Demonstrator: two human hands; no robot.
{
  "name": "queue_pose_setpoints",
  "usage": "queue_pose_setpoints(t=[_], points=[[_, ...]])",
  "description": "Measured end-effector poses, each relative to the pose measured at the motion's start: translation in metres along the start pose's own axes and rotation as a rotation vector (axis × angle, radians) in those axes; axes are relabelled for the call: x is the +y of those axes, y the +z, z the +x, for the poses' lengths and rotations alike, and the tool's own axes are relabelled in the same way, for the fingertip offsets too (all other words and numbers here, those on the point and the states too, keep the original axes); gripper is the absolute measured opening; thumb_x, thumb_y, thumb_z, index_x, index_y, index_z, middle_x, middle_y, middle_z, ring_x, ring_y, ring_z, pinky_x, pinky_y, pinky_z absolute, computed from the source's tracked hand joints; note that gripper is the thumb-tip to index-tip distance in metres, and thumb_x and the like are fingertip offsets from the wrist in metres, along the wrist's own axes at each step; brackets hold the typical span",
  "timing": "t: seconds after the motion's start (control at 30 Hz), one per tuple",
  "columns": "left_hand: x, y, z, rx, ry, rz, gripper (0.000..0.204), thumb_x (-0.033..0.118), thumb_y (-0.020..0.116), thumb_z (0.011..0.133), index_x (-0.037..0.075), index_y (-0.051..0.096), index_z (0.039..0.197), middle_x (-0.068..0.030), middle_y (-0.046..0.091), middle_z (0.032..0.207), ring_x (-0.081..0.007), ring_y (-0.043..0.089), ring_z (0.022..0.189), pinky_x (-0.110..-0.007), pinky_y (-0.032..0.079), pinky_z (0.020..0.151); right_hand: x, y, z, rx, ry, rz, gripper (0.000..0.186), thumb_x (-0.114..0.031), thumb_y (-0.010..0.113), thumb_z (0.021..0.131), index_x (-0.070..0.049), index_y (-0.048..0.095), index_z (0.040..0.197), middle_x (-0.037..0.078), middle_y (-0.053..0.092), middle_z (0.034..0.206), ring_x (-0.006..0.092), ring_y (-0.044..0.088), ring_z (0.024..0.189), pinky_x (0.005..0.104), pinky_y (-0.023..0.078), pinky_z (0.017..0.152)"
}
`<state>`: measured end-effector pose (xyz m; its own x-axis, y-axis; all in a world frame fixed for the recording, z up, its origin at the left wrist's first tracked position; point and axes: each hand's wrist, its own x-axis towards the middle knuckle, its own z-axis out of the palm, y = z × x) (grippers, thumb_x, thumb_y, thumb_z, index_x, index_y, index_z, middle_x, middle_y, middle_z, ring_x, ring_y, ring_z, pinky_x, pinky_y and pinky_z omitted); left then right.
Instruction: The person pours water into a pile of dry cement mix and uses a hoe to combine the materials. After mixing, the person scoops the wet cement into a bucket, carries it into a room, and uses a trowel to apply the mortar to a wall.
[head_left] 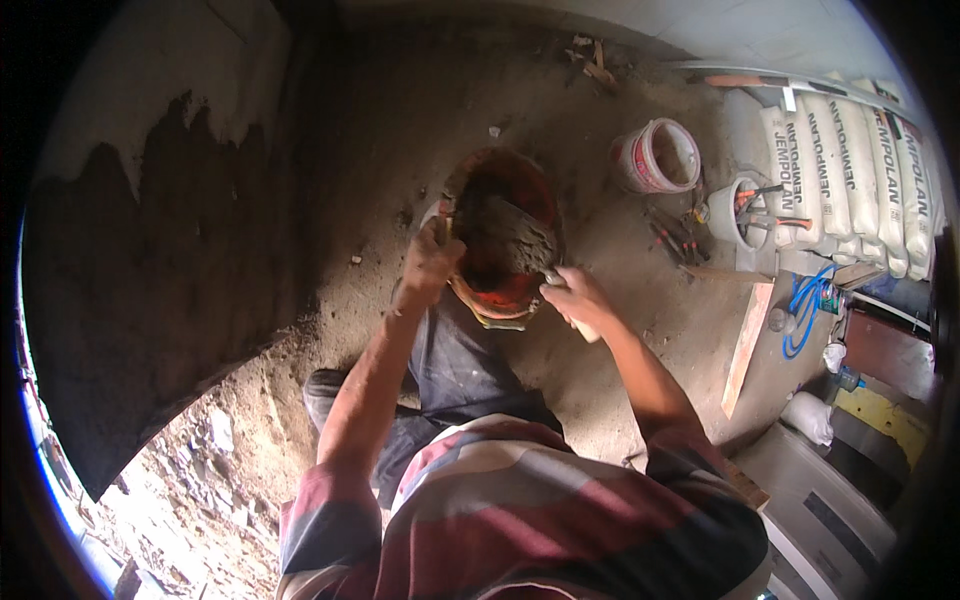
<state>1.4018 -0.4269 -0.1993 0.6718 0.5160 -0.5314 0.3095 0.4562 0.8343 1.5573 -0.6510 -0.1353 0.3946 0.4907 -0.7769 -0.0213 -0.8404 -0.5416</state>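
Note:
An orange bucket (480, 301), its inside smeared with grey mortar, stands on the dirt floor in front of my legs. My right hand (578, 298) is closed round the pale handle of a trowel (588, 328). The trowel's blade reaches over the bucket, where wet grey mortar (522, 238) shows. At the bucket's left rim my left hand (432, 256) is closed, with a narrow pale and yellowish edge showing by its fingers. Whether that is a tool or part of the bucket is unclear. Shadow hides the bottom of the bucket.
To the right stand a white and red bucket (648, 160) and a white tool bucket (728, 215). Stacked white sacks (835, 180) fill the far right, with a wooden board (748, 345) and blue hose (796, 315) nearer. A partly wet wall (180, 260) rises on the left; rubble (210, 465) lies below it.

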Motion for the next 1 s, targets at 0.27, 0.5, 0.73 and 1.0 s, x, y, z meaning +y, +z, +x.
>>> queue_pose_setpoints(t=[0.27, 0.5, 0.73, 1.0], points=[[0.018, 0.091, 0.010, -0.095, 0.321, -0.117, 0.057, 0.007, 0.071, 0.078, 0.002, 0.055, 0.133, -0.0077, 0.063, 0.114, -0.0203, 0.058, 0.104, -0.033, 0.049, 0.091, 0.028, -0.023, -0.071, 0.280, 0.069, 0.489, 0.031, -0.041, 0.056, 0.096, -0.014, 0.062, 0.109, -0.002, 0.051, 0.065, 0.0108, 0.048, 0.047, 0.0293, 0.042, 0.043], [-0.035, 0.081, 0.026, -0.082, 0.135, -0.324, 0.046, 0.007, 0.064, 0.082, 0.000, 0.056, 0.127, -0.0026, 0.062, 0.097, -0.0108, 0.056, 0.090, -0.028, 0.048, 0.076, -0.051, 0.026, -0.079, 0.099, -0.365, 1.000, 0.057, -0.042, 0.054, 0.096, -0.013, 0.041, 0.143, 0.003, 0.053, 0.092, 0.0143, 0.054, 0.054, 0.0292, 0.048, 0.043], [-0.041, -0.030, -0.045, -0.144, 0.095, 0.823, 0.050, 0.026, 0.063, 0.090, 0.005, 0.052, 0.134, -0.0230, 0.066, 0.119, -0.0400, 0.061, 0.115, -0.044, 0.050, 0.096, -0.107, 0.120, 0.035, -0.613, -0.394, 1.368, 0.059, -0.052, 0.051, 0.100, -0.010, 0.042, 0.141, 0.006, 0.056, 0.086, 0.0142, 0.053, 0.051, 0.0289, 0.045, 0.041], [-0.200, -0.225, -0.317, 0.266, -0.382, 1.109, 0.089, 0.059, 0.063, 0.089, 0.019, 0.024, 0.157, -0.0314, 0.005, 0.161, -0.0525, 0.010, 0.147, -0.060, 0.019, 0.118, -0.201, 0.083, 0.123, 0.087, -0.377, 1.317, 0.036, -0.040, 0.057, 0.100, -0.008, 0.055, 0.116, 0.005, 0.059, 0.089, 0.0152, 0.057, 0.060, 0.0303, 0.048, 0.048]])
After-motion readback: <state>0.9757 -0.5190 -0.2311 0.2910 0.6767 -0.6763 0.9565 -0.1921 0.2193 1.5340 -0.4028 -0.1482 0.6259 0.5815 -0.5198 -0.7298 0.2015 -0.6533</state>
